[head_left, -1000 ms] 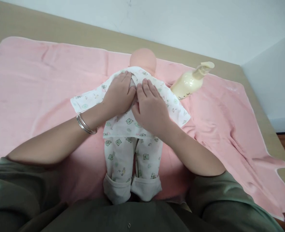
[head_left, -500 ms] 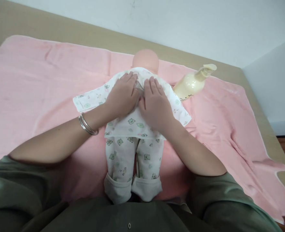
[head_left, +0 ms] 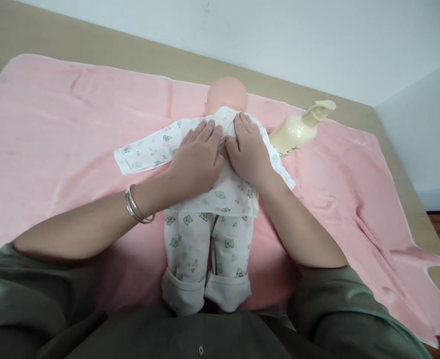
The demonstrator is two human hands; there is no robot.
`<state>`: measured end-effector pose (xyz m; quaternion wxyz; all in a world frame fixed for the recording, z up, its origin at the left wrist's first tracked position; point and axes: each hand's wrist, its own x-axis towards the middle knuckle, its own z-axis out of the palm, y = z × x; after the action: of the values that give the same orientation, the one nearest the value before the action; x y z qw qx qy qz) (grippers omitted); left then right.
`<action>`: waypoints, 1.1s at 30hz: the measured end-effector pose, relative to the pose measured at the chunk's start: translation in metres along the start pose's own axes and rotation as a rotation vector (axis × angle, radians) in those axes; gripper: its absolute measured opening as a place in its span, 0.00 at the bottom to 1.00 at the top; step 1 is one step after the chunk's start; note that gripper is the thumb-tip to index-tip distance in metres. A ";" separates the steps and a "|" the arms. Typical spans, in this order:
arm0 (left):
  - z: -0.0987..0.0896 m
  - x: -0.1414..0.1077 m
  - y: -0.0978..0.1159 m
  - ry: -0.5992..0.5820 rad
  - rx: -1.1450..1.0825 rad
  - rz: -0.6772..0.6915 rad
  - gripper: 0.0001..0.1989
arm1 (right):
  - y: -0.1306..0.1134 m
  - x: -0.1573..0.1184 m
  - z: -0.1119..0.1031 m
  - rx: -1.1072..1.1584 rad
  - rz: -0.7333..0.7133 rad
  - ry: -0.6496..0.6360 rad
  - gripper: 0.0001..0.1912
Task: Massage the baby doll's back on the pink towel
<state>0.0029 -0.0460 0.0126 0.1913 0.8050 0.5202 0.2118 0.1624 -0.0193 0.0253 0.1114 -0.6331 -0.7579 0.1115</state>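
Left hand (head_left: 197, 162) and right hand (head_left: 251, 155) lie flat, fingers extended, on the doll's (head_left: 227, 93) white patterned top (head_left: 235, 193).

A pink, soft fabric blanket (head_left: 339, 219) lies on a flat, wood-toned table (head_left: 130, 42), with a smooth white wall (head_left: 279, 35) behind. On the blanket lies a round-headed doll in white printed cloth clothes (head_left: 223, 197), head toward the wall, legs toward the person. The left hand (head_left: 199, 162) is on the left of its upper body, the right hand (head_left: 250, 152) on the right. Right of the doll, just beyond its sleeve, is a pale-yellow, rounded pump bottle (head_left: 296, 130).
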 end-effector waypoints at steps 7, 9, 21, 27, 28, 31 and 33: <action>0.002 0.030 -0.033 0.072 -0.082 -0.026 0.36 | -0.028 -0.043 0.012 -0.062 -0.122 0.116 0.35; 0.004 0.033 -0.034 0.065 -0.041 -0.046 0.40 | -0.036 -0.052 0.012 -0.101 -0.168 0.127 0.35; 0.006 0.025 -0.029 0.110 -0.033 -0.030 0.33 | 0.008 0.001 0.007 0.044 -0.055 0.045 0.37; 0.008 0.004 -0.011 0.082 0.003 0.009 0.32 | 0.011 -0.001 0.009 0.041 -0.092 0.059 0.37; 0.008 0.000 -0.005 0.080 0.012 0.026 0.32 | 0.012 0.000 0.008 0.038 -0.098 0.059 0.37; 0.002 -0.004 0.004 0.047 0.015 0.053 0.32 | 0.009 -0.002 0.005 0.016 -0.089 0.038 0.37; -0.004 0.003 0.002 -0.006 -0.008 0.019 0.33 | 0.000 -0.010 0.005 -0.002 -0.069 0.033 0.36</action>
<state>0.0034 -0.0436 0.0174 0.1938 0.8097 0.5113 0.2132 0.1628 -0.0288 0.0206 0.1271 -0.6084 -0.7775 0.0964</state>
